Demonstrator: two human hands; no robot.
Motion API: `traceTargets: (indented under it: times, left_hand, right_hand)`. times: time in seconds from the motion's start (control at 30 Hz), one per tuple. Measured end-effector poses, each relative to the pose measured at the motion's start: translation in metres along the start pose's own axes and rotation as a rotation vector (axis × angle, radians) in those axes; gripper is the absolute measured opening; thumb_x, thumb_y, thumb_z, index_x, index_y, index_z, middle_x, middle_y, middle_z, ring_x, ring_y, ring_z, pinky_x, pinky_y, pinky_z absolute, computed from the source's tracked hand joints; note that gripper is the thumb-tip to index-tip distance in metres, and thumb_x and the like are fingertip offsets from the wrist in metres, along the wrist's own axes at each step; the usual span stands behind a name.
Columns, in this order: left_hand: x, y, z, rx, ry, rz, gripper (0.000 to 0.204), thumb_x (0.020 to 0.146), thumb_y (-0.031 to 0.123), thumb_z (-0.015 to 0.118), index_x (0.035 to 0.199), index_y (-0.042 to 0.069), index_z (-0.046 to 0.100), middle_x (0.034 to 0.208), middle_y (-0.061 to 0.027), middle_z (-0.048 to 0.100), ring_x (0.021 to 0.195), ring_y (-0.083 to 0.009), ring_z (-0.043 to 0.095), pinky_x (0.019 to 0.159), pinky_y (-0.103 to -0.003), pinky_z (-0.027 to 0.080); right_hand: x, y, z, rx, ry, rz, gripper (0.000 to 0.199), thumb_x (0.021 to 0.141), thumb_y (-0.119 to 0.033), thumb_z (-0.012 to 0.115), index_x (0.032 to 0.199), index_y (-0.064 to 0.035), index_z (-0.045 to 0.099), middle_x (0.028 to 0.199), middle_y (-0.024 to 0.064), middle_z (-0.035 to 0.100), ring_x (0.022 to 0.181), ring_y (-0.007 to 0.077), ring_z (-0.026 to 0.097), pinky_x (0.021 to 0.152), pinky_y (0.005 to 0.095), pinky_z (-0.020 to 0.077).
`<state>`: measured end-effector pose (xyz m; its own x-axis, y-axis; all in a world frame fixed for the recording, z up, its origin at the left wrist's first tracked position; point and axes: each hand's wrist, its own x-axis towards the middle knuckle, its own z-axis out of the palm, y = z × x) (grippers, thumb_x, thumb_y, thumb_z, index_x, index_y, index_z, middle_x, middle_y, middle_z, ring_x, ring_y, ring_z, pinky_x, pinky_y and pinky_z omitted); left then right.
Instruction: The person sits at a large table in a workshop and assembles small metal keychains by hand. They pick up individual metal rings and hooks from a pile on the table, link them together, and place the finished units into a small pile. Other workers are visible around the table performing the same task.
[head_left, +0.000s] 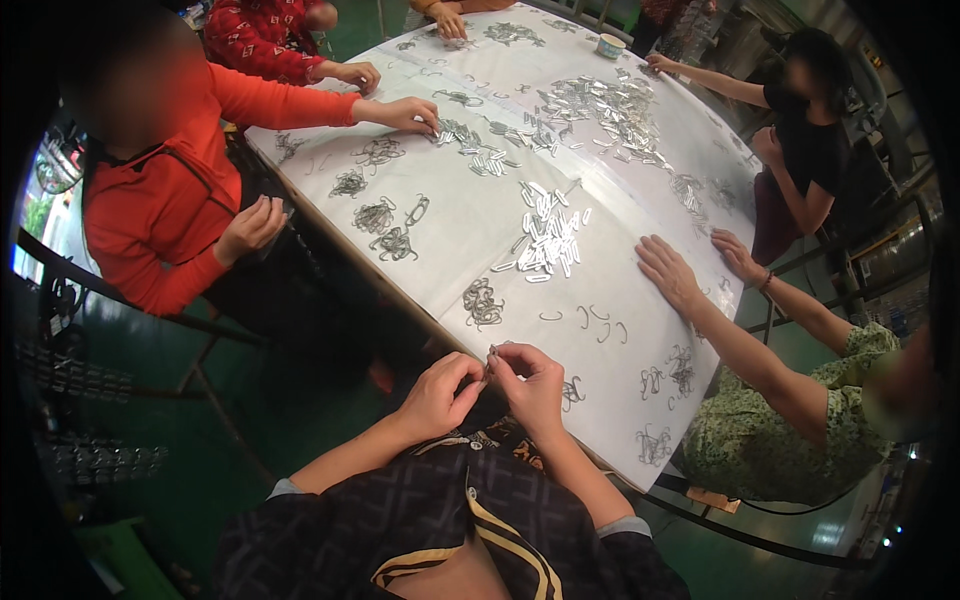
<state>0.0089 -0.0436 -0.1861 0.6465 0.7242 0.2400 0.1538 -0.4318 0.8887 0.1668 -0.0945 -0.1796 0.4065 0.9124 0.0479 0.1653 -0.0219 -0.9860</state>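
My left hand (444, 394) and my right hand (532, 387) meet at the near edge of the white-covered table (440, 270). Both are closed, fingertips pinched together around a small dark metal piece (491, 352). Fingers cover most of it, so its full shape is hidden. Just beyond my hands lies a heap of dark curved wire pieces (483, 303). Further off is a pile of shiny, narrow, oblong metal pieces (548, 235). Loose C-shaped wires (601, 314) are scattered to the right. A small group of wire pieces (571, 393) sits beside my right hand.
Co-workers sit around the table: a person in orange-red (165, 200) at left, a person in patterned green (780, 440) at right, whose hands (672, 275) rest on the tabletop. A larger metal heap (605, 110) and a small tub (610, 45) stand farther back.
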Motion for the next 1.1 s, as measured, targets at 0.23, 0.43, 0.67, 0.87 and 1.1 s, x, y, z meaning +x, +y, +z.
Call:
traceTargets:
  times: [0.23, 0.43, 0.67, 0.87, 1.1]
  left_hand:
    - [0.0, -0.002, 0.001, 0.037, -0.024, -0.039, 0.013, 0.083, 0.002, 0.062, 0.094, 0.002, 0.056, 0.087, -0.013, 0.059, 0.08, -0.03, 0.06, 0.069, -0.037, 0.047]
    - [0.002, -0.004, -0.001, 0.081, -0.076, -0.048, 0.014, 0.082, 0.002, 0.065, 0.095, 0.001, 0.06, 0.087, -0.0125, 0.061, 0.077, -0.0272, 0.062, 0.067, -0.036, 0.049]
    - [0.046, -0.011, -0.028, 0.11, -0.121, -0.036, 0.01, 0.081, 0.003, 0.067, 0.09, 0.001, 0.068, 0.089, -0.0139, 0.068, 0.086, -0.0295, 0.066, 0.073, -0.038, 0.052]
    - [0.116, -0.05, 0.042, 0.512, -0.207, 0.396, 0.007, 0.075, 0.005, 0.064, 0.081, 0.001, 0.066, 0.08, -0.0115, 0.064, 0.079, -0.028, 0.063, 0.068, -0.039, 0.053]
    - [0.143, -0.037, 0.093, 0.9, -0.383, 0.43, 0.006, 0.068, 0.004, 0.063, 0.073, 0.002, 0.065, 0.078, -0.012, 0.065, 0.077, -0.0264, 0.065, 0.064, -0.034, 0.056]
  right_hand:
    - [-0.007, 0.004, 0.0, -0.088, -0.004, -0.099, 0.01, 0.083, -0.001, 0.069, 0.091, 0.0035, 0.069, 0.08, 0.0084, 0.07, 0.072, 0.0134, 0.068, 0.067, 0.0249, 0.053]
    - [-0.013, -0.004, 0.001, -0.133, 0.007, -0.222, 0.01, 0.08, 0.003, 0.069, 0.09, 0.0013, 0.068, 0.08, 0.0113, 0.067, 0.071, 0.0168, 0.066, 0.065, 0.0266, 0.0523]
    - [-0.02, 0.004, -0.003, -0.162, 0.006, -0.294, 0.013, 0.079, 0.002, 0.07, 0.092, -0.0016, 0.068, 0.081, 0.0127, 0.067, 0.069, 0.026, 0.066, 0.062, 0.0319, 0.0512]
    - [-0.025, 0.009, -0.003, -0.163, 0.016, -0.351, 0.015, 0.077, 0.003, 0.071, 0.091, -0.0018, 0.068, 0.081, 0.0124, 0.066, 0.069, 0.0276, 0.065, 0.06, 0.0337, 0.0503]
    - [-0.036, 0.012, -0.01, -0.244, 0.006, -0.332, 0.017, 0.077, 0.005, 0.071, 0.093, -0.0006, 0.069, 0.082, 0.0119, 0.068, 0.068, 0.0236, 0.066, 0.06, 0.0294, 0.0505]
